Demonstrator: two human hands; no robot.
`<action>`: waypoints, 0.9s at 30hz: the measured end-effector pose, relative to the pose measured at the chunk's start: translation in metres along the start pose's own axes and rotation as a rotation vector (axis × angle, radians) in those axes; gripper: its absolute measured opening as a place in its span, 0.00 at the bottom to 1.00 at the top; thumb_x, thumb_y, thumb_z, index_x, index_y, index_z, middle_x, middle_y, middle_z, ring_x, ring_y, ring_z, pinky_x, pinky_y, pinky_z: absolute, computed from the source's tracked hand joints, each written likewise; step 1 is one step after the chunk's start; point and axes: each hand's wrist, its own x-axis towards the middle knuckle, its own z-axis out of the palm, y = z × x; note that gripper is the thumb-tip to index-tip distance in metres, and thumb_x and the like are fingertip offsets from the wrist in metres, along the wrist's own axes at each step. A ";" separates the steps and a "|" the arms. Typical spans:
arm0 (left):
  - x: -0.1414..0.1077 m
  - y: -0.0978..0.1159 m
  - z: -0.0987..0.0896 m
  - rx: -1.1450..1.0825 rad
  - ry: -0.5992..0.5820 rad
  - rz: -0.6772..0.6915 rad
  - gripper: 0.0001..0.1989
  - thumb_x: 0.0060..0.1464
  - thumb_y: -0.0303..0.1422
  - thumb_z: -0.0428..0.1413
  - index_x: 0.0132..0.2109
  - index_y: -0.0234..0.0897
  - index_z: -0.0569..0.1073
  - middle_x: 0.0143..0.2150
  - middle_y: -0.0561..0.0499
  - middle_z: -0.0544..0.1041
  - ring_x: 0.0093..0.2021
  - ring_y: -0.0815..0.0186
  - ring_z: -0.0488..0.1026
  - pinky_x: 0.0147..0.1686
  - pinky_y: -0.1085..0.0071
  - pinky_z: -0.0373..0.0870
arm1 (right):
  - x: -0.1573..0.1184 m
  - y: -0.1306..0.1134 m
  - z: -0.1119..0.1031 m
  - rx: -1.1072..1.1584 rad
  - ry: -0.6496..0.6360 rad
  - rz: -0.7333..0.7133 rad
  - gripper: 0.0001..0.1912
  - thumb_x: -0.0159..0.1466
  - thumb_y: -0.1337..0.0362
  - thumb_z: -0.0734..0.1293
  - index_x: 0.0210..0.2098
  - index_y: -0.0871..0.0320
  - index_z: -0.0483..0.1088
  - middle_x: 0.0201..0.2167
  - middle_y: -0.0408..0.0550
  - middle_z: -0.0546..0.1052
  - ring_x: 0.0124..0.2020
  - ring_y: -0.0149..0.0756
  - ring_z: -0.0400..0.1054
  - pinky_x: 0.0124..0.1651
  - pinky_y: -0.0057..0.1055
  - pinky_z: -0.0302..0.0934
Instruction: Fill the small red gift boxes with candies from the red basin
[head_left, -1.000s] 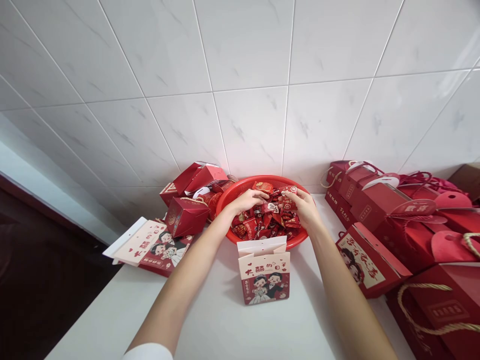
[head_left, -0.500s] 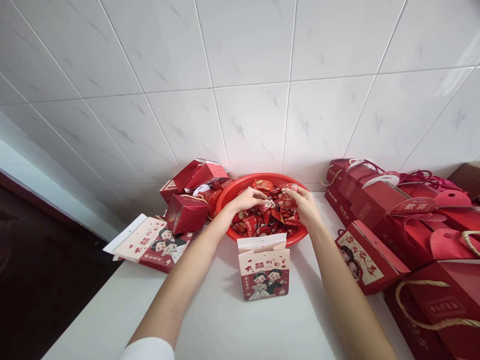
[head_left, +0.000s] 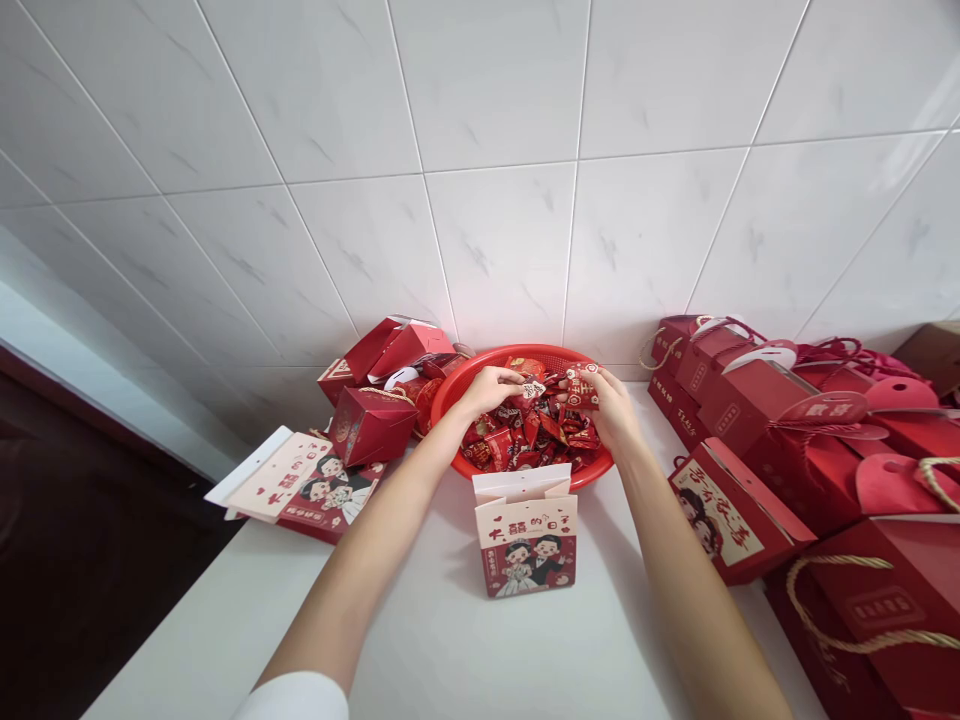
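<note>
A red plastic basket (head_left: 442, 400) full of red-wrapped candies (head_left: 517, 445) stands against the wall. Over its left half, my left hand (head_left: 491, 388) pinches a small candy with a white-and-red wrapper (head_left: 533, 390). My right hand (head_left: 611, 402), above the basket's right side, grips a flat red packet (head_left: 581, 386) with pale print. In front of the basket, a cream-and-red gift box (head_left: 529, 545) with a cartoon couple stands upright, its top flaps raised. Neither hand touches this box.
Many red gift boxes with rope handles (head_left: 780, 420) crowd the right side. Several more red boxes (head_left: 375, 425) sit left of the basket, beside a flat-lying cream-and-red box (head_left: 307, 480). A tiled wall (head_left: 502, 250) rises behind the white table (head_left: 442, 650).
My right hand has turned and shifted slightly, so the red packet in it shows more fully. The left hand stays nearly in place with its candy.
</note>
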 end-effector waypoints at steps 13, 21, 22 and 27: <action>-0.007 0.005 -0.002 0.593 0.041 -0.202 0.19 0.52 0.21 0.55 0.50 0.34 0.80 0.51 0.41 0.82 0.52 0.54 0.79 0.50 0.68 0.72 | 0.004 0.002 0.000 0.006 0.063 0.016 0.07 0.49 0.62 0.65 0.29 0.53 0.66 0.27 0.42 0.80 0.25 0.40 0.74 0.25 0.31 0.64; -0.003 -0.002 -0.002 0.642 -0.031 -0.189 0.10 0.46 0.25 0.60 0.39 0.36 0.80 0.46 0.41 0.83 0.46 0.52 0.79 0.41 0.70 0.71 | 0.005 0.005 -0.002 -0.020 0.049 0.020 0.07 0.49 0.61 0.66 0.28 0.53 0.66 0.26 0.41 0.79 0.25 0.39 0.74 0.27 0.32 0.65; -0.002 -0.003 -0.002 0.629 -0.038 -0.188 0.09 0.45 0.26 0.61 0.37 0.36 0.79 0.44 0.42 0.83 0.44 0.54 0.79 0.39 0.71 0.70 | 0.005 0.005 -0.002 -0.020 0.051 0.016 0.07 0.49 0.61 0.67 0.28 0.53 0.66 0.26 0.42 0.79 0.25 0.39 0.74 0.28 0.33 0.66; 0.002 -0.009 -0.004 0.526 -0.037 -0.201 0.03 0.44 0.26 0.61 0.31 0.37 0.78 0.33 0.49 0.82 0.33 0.61 0.77 0.29 0.74 0.66 | 0.004 0.005 -0.003 -0.005 0.036 0.022 0.08 0.49 0.61 0.68 0.29 0.53 0.66 0.27 0.42 0.79 0.29 0.43 0.77 0.30 0.34 0.68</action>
